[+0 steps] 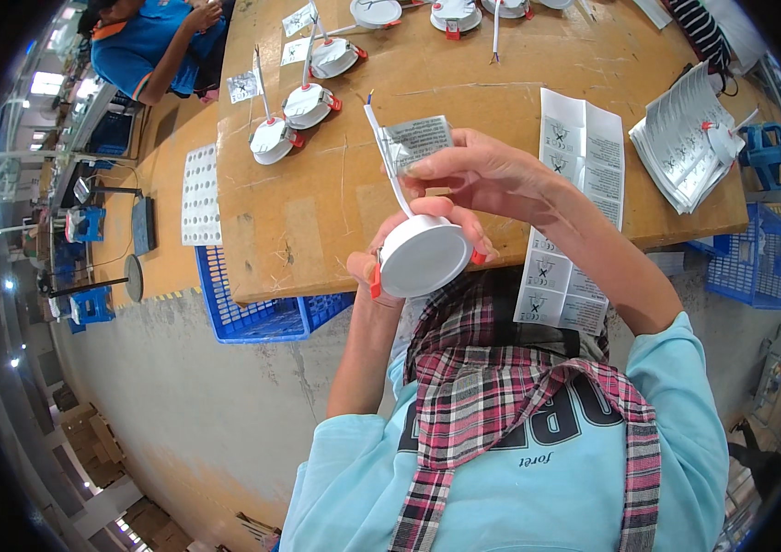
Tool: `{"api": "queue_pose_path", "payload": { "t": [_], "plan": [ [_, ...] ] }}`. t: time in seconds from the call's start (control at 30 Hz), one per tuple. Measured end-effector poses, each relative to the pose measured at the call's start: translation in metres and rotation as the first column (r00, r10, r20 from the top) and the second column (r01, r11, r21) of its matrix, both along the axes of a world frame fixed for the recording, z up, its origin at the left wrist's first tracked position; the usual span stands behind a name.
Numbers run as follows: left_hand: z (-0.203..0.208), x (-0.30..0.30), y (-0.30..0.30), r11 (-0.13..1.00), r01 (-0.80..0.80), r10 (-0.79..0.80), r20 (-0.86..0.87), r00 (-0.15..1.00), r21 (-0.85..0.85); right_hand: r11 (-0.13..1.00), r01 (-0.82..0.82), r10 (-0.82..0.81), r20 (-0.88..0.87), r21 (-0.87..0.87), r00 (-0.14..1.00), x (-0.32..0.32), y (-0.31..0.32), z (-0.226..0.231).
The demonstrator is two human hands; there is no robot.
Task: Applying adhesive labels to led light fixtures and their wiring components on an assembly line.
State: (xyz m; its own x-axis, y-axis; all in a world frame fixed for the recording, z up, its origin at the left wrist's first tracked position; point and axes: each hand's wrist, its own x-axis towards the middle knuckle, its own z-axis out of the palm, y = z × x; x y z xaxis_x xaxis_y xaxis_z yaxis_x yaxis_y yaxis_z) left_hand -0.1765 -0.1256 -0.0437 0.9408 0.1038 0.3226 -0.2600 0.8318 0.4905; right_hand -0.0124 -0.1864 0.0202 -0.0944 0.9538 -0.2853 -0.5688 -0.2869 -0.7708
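Observation:
My left hand (443,208) is closed around a round white downlight (424,258) with red-tipped clips at its sides, its flat face turned toward me. From its back a white cable (389,166) rises, tilted slightly left, with bare wire ends at the top. My right hand (487,175) pinches a silver printed label (418,140) between thumb and fingers; the label lies against the cable, and whether it is stuck there I cannot tell. Beneath my right forearm, a long label sheet (584,138) hangs over the near table edge.
Several similar downlights (271,143) stand on the wooden table (492,92), some with labels by their cables. At right lies a stack of label sheets (671,152) with a downlight (724,143) on top. Blue crates (257,327) sit below the table. A co-worker (147,55) is at upper left.

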Motion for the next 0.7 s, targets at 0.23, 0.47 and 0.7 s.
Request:
{"api": "queue_pose_path", "payload": {
  "t": [0.23, 0.47, 0.7],
  "plan": [
    [0.013, -0.005, 0.005, 0.995, -0.034, 0.031, 0.034, 0.999, 0.095, 0.997, -0.028, 0.023, 0.068, 0.078, 0.997, -0.005, 0.003, -0.008],
    [0.062, -0.055, 0.065, 0.263, -0.005, 0.897, -0.242, 0.371, 0.965, 0.987, 0.099, -0.144, 0.401, 0.13, 0.905, 0.02, -0.021, -0.015],
    [0.039, -0.066, 0.117, -0.275, 0.465, 0.961, 0.218, 0.173, 0.841, 0.906, 0.276, -0.423, 0.713, 0.321, 0.559, 0.053, -0.039, -0.023]
  ]
}}
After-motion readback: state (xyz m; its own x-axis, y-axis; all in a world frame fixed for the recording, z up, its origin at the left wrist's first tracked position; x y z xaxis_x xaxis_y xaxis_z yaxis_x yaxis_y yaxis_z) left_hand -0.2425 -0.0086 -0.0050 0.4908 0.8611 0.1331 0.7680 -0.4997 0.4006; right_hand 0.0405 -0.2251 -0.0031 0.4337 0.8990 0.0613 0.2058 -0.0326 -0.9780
